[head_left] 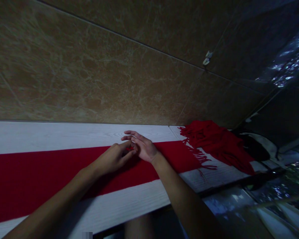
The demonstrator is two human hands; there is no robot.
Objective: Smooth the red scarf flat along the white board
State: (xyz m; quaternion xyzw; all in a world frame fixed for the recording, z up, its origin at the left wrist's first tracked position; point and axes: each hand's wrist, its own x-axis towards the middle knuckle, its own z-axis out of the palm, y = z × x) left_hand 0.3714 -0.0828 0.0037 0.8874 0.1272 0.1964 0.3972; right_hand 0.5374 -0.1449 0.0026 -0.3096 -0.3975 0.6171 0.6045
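Observation:
A long red scarf (40,176) lies flat along a white wood-grain table (64,134), its fringed end (201,159) toward the right. Both hands rest on the scarf near the table's far side. My left hand (113,159) has its fingers curled and pinched at the scarf's upper edge. My right hand (142,146) lies just beside it, fingers stretched over the same edge, its fingertips meeting those of the left hand.
A second red scarf (214,139) lies bunched at the table's right end, next to a black and white object (256,146). A brown marbled tile wall (102,66) rises right behind the table. My knee (139,229) shows below the front edge.

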